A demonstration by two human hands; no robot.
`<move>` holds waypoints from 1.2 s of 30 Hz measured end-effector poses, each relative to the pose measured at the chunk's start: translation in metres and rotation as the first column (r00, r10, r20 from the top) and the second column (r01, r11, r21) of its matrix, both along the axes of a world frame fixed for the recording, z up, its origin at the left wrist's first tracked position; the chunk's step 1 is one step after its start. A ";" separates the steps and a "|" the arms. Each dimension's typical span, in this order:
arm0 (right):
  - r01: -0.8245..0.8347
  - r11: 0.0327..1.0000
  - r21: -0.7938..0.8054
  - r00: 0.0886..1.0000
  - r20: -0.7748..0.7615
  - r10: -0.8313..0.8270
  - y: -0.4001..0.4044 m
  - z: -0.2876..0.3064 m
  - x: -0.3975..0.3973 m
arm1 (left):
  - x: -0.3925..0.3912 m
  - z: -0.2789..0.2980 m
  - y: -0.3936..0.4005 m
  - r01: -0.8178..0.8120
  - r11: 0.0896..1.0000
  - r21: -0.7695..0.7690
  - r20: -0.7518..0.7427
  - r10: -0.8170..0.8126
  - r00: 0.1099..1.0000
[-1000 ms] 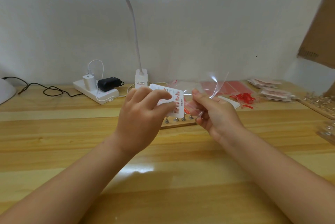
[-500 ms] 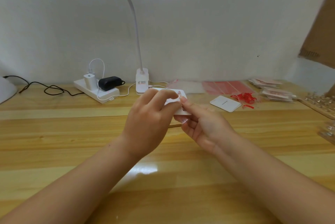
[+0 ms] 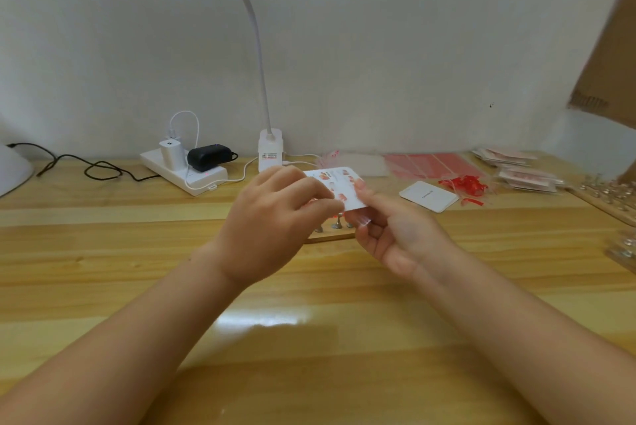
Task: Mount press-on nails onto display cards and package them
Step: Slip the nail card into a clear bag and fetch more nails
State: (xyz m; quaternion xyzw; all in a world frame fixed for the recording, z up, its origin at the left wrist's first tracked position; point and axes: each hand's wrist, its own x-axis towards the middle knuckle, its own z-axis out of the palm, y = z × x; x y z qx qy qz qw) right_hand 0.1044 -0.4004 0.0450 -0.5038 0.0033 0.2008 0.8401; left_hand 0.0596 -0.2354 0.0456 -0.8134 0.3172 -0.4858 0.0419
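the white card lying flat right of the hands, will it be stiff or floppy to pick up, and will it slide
The white card lies flat with straight edges, so it is probably fairly stiff. It looks thin, so likely light and awkward to lift off the table. The glossy wood suggests it may slide when pushed.

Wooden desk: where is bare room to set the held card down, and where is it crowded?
Bare desk lies between the forearms and left below the power strip. Crowded: right rear, with blank card, red scraps, packets, pin rack.
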 end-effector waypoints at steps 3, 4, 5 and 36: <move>-0.032 0.999 -0.005 0.999 -0.016 0.032 0.001 -0.001 -0.002 | -0.002 -0.001 -0.006 0.021 1.000 -0.023 -0.040 -0.022 0.999; -0.040 0.999 -0.009 0.999 -0.019 0.040 0.001 0.000 -0.002 | -0.002 0.000 -0.006 0.043 0.998 -0.036 -0.077 -0.045 0.996; -0.048 0.999 -0.017 0.999 -0.022 0.047 0.000 0.000 -0.002 | -0.003 0.001 -0.006 0.068 0.997 -0.047 -0.116 -0.073 0.991; -0.100 0.941 -0.324 0.928 0.311 0.206 -0.007 0.009 -0.002 | -0.005 0.012 -0.010 -0.023 0.956 -0.292 -0.281 -0.063 0.958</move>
